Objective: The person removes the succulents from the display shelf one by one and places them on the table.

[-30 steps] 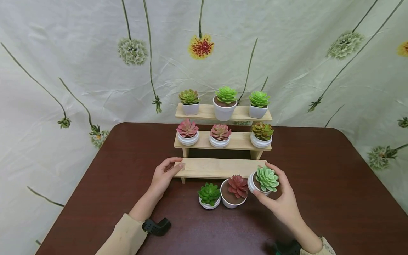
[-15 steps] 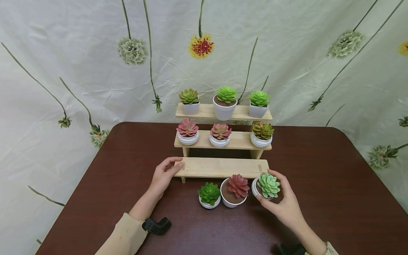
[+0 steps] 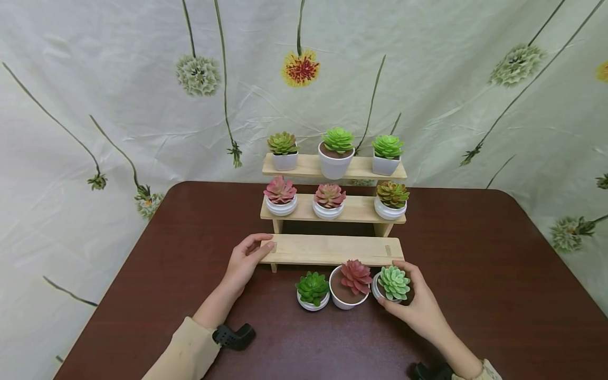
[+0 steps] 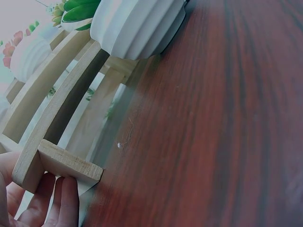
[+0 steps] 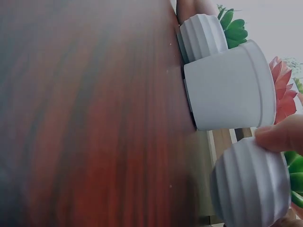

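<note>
While the left hand (image 3: 243, 262) grips the left end of the lowest shelf board (image 3: 332, 249), the right hand (image 3: 418, 303) holds the pale-green succulent (image 3: 393, 283) by its white pot (image 5: 251, 184) — thumb on the near side. Plant is at right, near the board's near edge, beside the red succulent (image 3: 357, 276); dark-green succulent (image 3: 312, 288) farther left. Contact between pot base and table (image 3: 190, 237) — cannot be judged with confidence.
</note>
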`<state>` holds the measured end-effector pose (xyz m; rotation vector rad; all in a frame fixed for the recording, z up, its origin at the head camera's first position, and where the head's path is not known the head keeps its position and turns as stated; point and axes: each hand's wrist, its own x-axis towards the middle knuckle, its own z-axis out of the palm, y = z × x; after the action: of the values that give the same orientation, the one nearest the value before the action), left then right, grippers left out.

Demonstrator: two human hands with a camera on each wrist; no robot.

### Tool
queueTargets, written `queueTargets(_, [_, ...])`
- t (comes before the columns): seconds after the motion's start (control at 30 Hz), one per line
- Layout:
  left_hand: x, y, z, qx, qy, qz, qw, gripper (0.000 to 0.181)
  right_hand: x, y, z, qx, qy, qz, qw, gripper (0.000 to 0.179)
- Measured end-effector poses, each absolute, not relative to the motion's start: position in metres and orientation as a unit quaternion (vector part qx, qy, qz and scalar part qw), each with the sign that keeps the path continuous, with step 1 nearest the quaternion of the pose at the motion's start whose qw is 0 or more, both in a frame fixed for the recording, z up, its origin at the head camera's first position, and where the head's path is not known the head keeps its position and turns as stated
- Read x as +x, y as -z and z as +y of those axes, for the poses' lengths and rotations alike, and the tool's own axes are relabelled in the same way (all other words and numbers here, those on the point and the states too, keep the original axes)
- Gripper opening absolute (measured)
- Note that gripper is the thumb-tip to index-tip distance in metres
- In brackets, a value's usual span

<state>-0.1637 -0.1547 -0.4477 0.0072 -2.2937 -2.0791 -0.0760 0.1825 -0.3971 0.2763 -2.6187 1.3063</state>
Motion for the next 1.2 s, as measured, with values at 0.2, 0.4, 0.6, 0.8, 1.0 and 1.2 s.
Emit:
queueTargets(0.2, [-0.161,0.439,-0.153,0.009,0.671,-0.741,0.009,0.029,-0.078,0.4,0.183,0.097,-0.443,-0.887,0.084,0.069])
queueTargets(0.4, [-0.153,0.423,-0.149,0.002,0.664,-0.748,0.012,0.03,-0.079,0.402,0.184,0.107,-0.45,-0.883,0.078,0.07])
queueTargets(0.6, [-0.162,0.443,-0.154,0.005,0.67,-0.742,0.012,0.033,-0.082,0.408,0.188,0.114,-0.444,-0.886,0.074,0.072])
queueTargets(0.8, [-0.164,0.449,-0.155,0.006,0.668,-0.744,0.021,0.035,-0.09,0.421,0.199,0.116,-0.436,-0.889,0.074,0.077])
queueTargets(1.0, [-0.164,0.45,-0.155,0.009,0.665,-0.746,0.025,0.034,-0.095,0.409,0.2,0.147,-0.484,-0.859,0.082,0.075])
queueTargets(1.2, [-0.164,0.449,-0.155,0.006,0.668,-0.744,0.023,0.035,-0.104,0.4,0.202,0.182,-0.516,-0.831,0.105,0.072])
